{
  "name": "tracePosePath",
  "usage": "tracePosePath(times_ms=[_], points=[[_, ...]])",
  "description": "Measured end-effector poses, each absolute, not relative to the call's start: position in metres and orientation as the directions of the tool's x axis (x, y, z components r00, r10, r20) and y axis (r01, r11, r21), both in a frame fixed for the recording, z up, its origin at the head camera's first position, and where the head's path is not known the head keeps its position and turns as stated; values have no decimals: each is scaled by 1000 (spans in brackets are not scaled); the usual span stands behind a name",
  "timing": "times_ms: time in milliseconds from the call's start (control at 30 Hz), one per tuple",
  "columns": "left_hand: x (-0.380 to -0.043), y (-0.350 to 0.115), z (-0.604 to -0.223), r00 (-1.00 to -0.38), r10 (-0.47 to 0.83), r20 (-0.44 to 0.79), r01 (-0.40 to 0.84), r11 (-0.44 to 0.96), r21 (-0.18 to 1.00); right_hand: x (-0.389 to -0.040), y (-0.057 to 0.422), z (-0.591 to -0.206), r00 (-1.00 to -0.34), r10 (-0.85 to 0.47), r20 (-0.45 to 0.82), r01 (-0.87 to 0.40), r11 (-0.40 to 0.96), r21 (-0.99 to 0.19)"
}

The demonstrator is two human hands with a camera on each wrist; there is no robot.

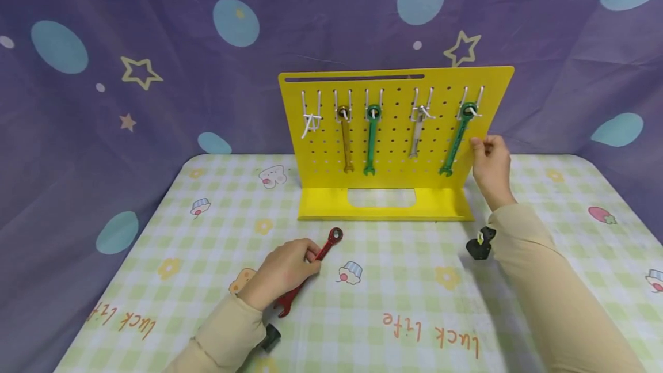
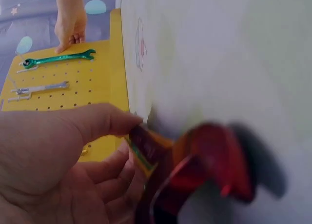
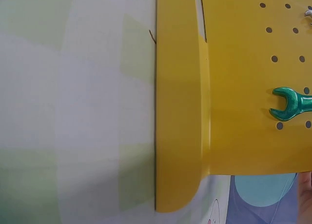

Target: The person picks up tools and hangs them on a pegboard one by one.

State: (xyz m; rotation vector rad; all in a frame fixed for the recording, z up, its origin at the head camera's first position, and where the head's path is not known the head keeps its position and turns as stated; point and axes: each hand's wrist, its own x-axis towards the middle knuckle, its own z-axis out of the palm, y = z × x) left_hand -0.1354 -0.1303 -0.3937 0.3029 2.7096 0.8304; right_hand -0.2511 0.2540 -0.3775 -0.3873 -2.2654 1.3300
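Observation:
My left hand (image 1: 290,269) pinches a red wrench (image 1: 334,237) just over the tablecloth, ring end pointing toward the board. In the left wrist view the open end of the red wrench (image 2: 214,160) looms close and blurred. A yellow pegboard (image 1: 393,148) stands upright on the table. At its right edge my right hand (image 1: 493,168) grips the panel between thumb and fingers. On white hooks hang a gold wrench (image 1: 346,143), a green wrench (image 1: 371,143), a small silver wrench (image 1: 416,134) and another green wrench (image 1: 458,141). The leftmost hook (image 1: 311,121) bears no wrench.
The board's yellow base (image 1: 326,206) rests on a checked tablecloth (image 1: 217,258). Purple fabric (image 1: 171,27) hangs behind the table. Black wrist-camera parts (image 1: 480,244) show beside the right sleeve (image 1: 554,281).

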Motion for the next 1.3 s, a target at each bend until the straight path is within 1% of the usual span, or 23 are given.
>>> tracePosePath(times_ms=[133, 233, 400, 567, 933, 1100, 1300], points=[[-138, -134, -394, -928, 276, -253, 73, 797, 600, -252, 254, -378, -842, 469, 268, -6, 488, -873], [-141, -136, -394, -934, 259, -248, 52, 781, 622, -252, 254, -378, -841, 467, 271, -8, 490, -871], [-145, -137, -391, -956, 224, -190, 39, 738, 673, -251, 254, -377, -849, 465, 252, 6, 484, -875], [-149, -140, -385, -968, 216, -129, 59, 693, 718, -251, 255, -376, -854, 466, 230, 21, 474, -881], [-151, -143, -364, -970, 237, -49, 125, 664, 737, -250, 255, -378, -848, 471, 242, 16, 478, -878], [-152, -144, -358, -977, 212, 4, 142, 638, 757, -250, 254, -378, -845, 473, 250, 5, 474, -881], [-155, -142, -351, -986, 156, 63, 140, 550, 823, -251, 254, -378, -847, 467, 254, -1, 476, -879]])
